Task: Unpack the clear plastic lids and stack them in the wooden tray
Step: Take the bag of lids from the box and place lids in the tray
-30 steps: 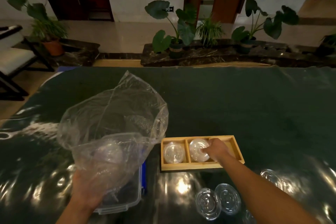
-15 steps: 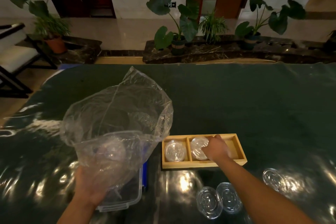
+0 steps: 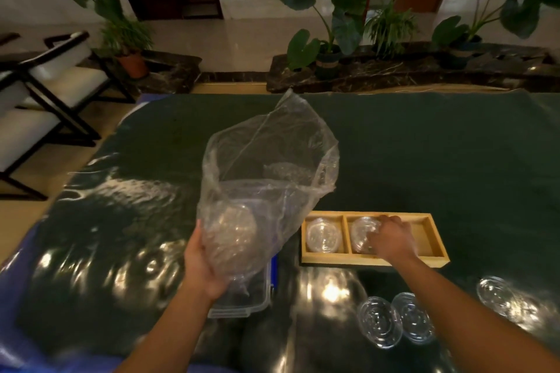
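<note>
Clear plastic lids sit in several places here. One lid [image 3: 323,235] lies flat in the left compartment of the wooden tray [image 3: 375,260], and another lid [image 3: 362,233] is in the middle compartment, tilted against the divider, under the right hand [image 3: 391,238]. The fingers [image 3: 374,232] of that hand curl down over the lid's right edge and touch it; whether they actually pinch it cannot be told. The tray's right compartment shows only bare wood.

The left hand [image 3: 206,263] holds up a crumpled clear plastic bag [image 3: 266,179], fingers clamped around its lower bulge, where a stack of lids [image 3: 231,233] shows dimly through the film. The bag's mouth gapes open upward. Beneath it, a clear storage box with a blue latch [image 3: 242,300] rests on the dark green surface [image 3: 424,154].

Nearer the person, to the right, two loose lids [image 3: 395,322] lie side by side, overlapping slightly, and a third loose lid [image 3: 497,292] lies well apart, farther right.
</note>
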Action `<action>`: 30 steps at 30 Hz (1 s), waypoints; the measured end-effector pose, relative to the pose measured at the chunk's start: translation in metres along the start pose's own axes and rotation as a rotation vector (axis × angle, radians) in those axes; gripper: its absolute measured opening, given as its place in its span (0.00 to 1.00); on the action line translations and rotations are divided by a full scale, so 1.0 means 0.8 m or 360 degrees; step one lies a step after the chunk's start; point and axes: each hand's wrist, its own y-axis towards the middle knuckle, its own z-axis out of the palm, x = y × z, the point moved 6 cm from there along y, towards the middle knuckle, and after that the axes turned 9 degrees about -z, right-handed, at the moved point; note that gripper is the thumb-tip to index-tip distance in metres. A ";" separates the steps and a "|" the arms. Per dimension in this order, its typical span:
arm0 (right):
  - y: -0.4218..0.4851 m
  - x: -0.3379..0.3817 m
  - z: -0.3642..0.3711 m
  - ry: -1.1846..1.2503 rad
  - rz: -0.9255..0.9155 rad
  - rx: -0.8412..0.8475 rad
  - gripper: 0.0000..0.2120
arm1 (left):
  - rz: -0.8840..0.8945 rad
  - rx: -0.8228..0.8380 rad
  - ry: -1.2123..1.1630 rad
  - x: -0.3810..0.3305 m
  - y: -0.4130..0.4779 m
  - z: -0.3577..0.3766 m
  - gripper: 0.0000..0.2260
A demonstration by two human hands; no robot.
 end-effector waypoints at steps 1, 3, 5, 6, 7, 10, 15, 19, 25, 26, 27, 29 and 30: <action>0.000 -0.001 -0.002 0.0020 -0.0014 -0.0014 0.24 | -0.0011 0.0077 0.0023 0.000 -0.002 0.001 0.24; -0.004 -0.002 -0.012 0.0177 0.0009 -0.0085 0.24 | -0.0028 0.0175 0.0024 -0.004 -0.003 0.003 0.26; -0.015 0.004 -0.035 0.0517 0.0063 -0.0229 0.21 | -0.0051 0.0295 -0.0004 -0.004 0.002 0.005 0.28; -0.025 0.010 -0.054 0.0675 0.0068 -0.0312 0.20 | -0.0065 0.0341 -0.0030 -0.004 0.002 0.008 0.28; -0.032 0.015 -0.073 0.0802 0.0052 -0.0410 0.19 | -0.0079 0.0345 -0.0039 -0.003 0.004 0.007 0.28; -0.070 0.044 -0.156 0.1127 -0.0178 -0.0745 0.12 | -0.0103 0.0361 -0.0002 0.000 0.007 0.007 0.27; -0.171 0.123 -0.293 0.1332 -0.0864 -0.1094 0.05 | -0.0173 0.0348 0.0186 0.006 0.012 0.016 0.33; -0.199 0.210 -0.315 0.0884 -0.1303 -0.0496 0.09 | -0.0278 0.0403 0.0335 0.019 0.007 0.031 0.37; -0.161 0.267 -0.218 0.0116 -0.1241 0.0925 0.22 | -0.0259 0.0405 0.0580 0.029 -0.006 0.045 0.40; -0.154 0.270 -0.202 0.0032 -0.1240 0.0988 0.25 | -0.0240 0.0409 0.0606 0.028 -0.007 0.047 0.41; -0.146 0.273 -0.186 -0.0059 -0.1243 0.0992 0.28 | -0.0220 0.0416 0.0626 0.028 -0.009 0.049 0.41; -0.133 0.276 -0.163 -0.0119 -0.1187 0.0876 0.33 | -0.0220 0.0444 0.0633 0.029 -0.012 0.053 0.37; -0.130 0.279 -0.155 -0.0108 -0.1170 0.0794 0.34 | -0.0221 0.0440 0.0641 0.029 -0.013 0.053 0.35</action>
